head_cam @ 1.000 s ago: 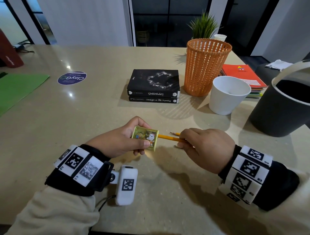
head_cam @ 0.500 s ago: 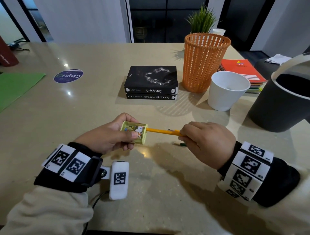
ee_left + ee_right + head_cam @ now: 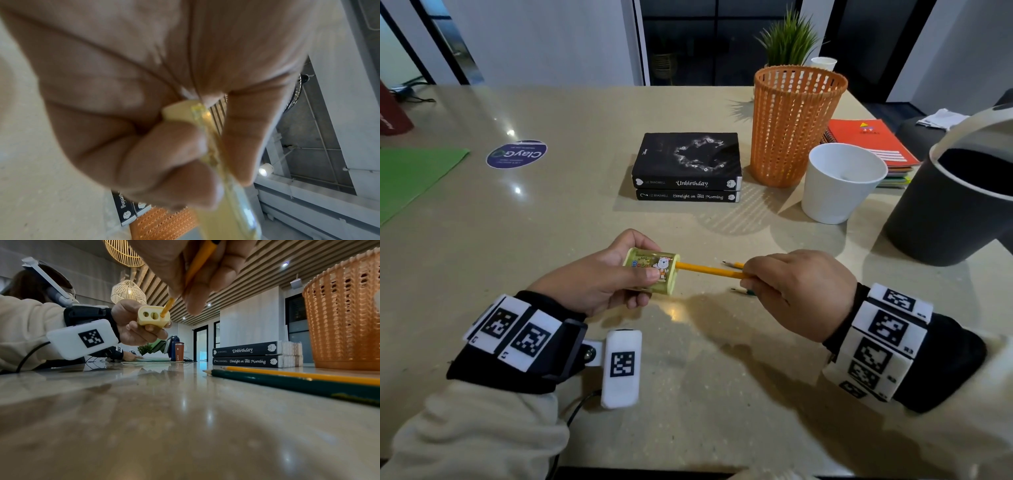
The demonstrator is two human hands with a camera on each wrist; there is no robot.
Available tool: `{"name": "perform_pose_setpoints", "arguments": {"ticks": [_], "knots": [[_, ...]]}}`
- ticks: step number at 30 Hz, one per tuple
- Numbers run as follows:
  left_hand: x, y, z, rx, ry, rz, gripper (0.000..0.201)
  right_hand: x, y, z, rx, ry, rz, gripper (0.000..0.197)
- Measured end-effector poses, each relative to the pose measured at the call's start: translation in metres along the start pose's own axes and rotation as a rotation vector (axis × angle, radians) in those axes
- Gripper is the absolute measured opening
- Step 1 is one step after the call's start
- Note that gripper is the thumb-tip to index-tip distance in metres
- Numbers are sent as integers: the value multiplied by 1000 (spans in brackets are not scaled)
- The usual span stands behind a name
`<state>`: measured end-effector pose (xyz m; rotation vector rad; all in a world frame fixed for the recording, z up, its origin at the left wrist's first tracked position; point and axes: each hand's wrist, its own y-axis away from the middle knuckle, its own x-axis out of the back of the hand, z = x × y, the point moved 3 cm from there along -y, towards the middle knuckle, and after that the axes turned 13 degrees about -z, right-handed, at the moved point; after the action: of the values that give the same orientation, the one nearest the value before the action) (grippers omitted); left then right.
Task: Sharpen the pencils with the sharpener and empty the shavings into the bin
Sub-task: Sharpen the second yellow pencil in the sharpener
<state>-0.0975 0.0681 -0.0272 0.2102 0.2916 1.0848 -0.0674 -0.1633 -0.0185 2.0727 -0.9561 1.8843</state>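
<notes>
The left hand (image 3: pixel 599 277) grips a small yellow sharpener (image 3: pixel 652 270), thumb on its printed side and fingers curled underneath, holding it clear above the beige table (image 3: pixel 551 240). From the sharpener's right end an orange-yellow pencil (image 3: pixel 709 270) runs straight across to the right hand (image 3: pixel 798 291), whose fingertips (image 3: pixel 193 301) pinch the shaft. In the right wrist view the pencil's tip sits in the rightmost of three holes in the sharpener's end face. Just beyond and beneath the right hand, two more pencils lie flat on the table, side by side: another yellow pencil (image 3: pixel 298 374) on the far side and a green pencil (image 3: pixel 287 383) on the near side, points toward the sharpener. Farther out from the grip stand two stacked black books (image 3: pixel 688 168), with an orange mesh basket (image 3: pixel 796 123) to their right, then a white cup (image 3: pixel 839 181) and a dark grey bin (image 3: pixel 945 212), well apart to the right of the hands.
</notes>
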Motion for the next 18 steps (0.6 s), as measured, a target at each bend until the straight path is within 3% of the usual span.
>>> {"name": "perform_pose_setpoints", "arguments": {"ticks": [3, 13, 16, 18], "knots": [[0, 0, 2, 10, 3, 14, 36, 0, 1, -2, 4, -5, -13, 33], [-3, 3, 13, -80, 2, 42, 28, 8, -3, -9, -91, 168, -111, 34], [-3, 3, 18, -143, 80, 74, 23, 17, -7, -14, -41, 301, -87, 15], [-6, 2, 20, -172, 119, 68, 22, 23, -11, -14, -13, 361, -62, 19]]}}
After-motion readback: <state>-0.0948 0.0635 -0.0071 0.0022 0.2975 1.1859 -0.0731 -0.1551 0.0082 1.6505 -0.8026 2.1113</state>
